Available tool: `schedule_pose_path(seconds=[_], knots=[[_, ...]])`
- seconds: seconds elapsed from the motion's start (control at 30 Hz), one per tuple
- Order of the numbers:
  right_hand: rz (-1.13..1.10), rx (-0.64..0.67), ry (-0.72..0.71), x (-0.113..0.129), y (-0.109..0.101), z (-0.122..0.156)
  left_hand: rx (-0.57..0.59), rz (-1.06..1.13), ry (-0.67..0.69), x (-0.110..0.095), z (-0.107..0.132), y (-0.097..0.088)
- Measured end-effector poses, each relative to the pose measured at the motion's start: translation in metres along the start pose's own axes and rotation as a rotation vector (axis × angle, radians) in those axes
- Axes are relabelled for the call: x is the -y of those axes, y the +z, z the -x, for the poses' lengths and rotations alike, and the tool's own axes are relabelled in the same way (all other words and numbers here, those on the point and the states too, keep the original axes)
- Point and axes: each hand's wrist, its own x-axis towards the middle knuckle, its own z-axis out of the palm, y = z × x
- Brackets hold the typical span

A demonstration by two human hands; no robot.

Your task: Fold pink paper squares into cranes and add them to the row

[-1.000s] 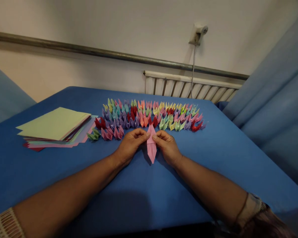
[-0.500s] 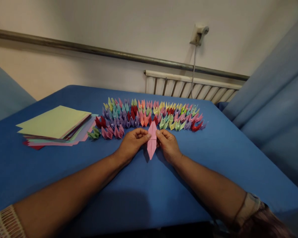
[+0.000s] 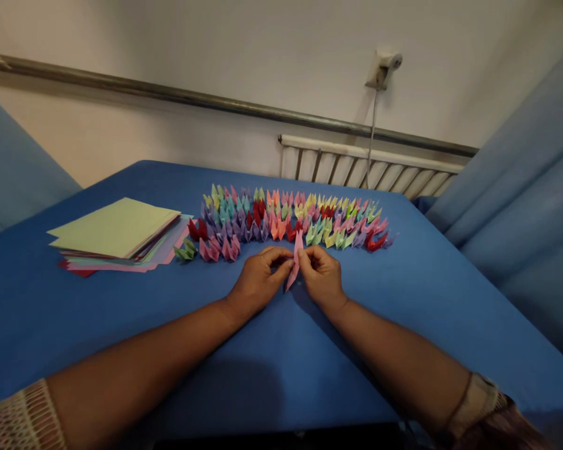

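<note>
A narrow pink folded paper, pointed at both ends, is held up just above the blue tabletop and is turned partly edge-on. My right hand pinches its right side between thumb and fingers. On the other side, my left hand is closed, with thumb and fingertips at the paper's left edge. Just beyond my hands stand rows of small folded paper figures in many colours, with upright points.
At the left lies a stack of coloured paper sheets, pale yellow on top. A blue cloth covers the table. Behind it are a metal rail, a radiator and a wall socket with a cord. Blue curtains hang at the sides.
The pink folded paper has turned from facing me flat to a narrower, slanted, edge-on view. Both hands stay at it. The whole view has shifted slightly.
</note>
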Motion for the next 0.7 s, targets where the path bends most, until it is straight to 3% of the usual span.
schedule_pose_path(seconds=[0.2,0.4,0.53,0.7], knots=[[0.224,0.089,-0.234,0.012,-0.008,0.004,0.032,0.213,-0.117,-0.006,0.004,0.004],[0.242,0.193,-0.352,0.020,-0.009,0.005,-0.055,0.356,-0.263,0.003,-0.005,0.001],[0.123,0.127,-0.244,0.010,-0.008,0.003,-0.083,0.480,-0.349,0.005,-0.007,-0.001],[-0.117,0.066,0.047,-0.001,-0.003,0.000,-0.066,0.677,-0.440,0.007,-0.007,0.000]])
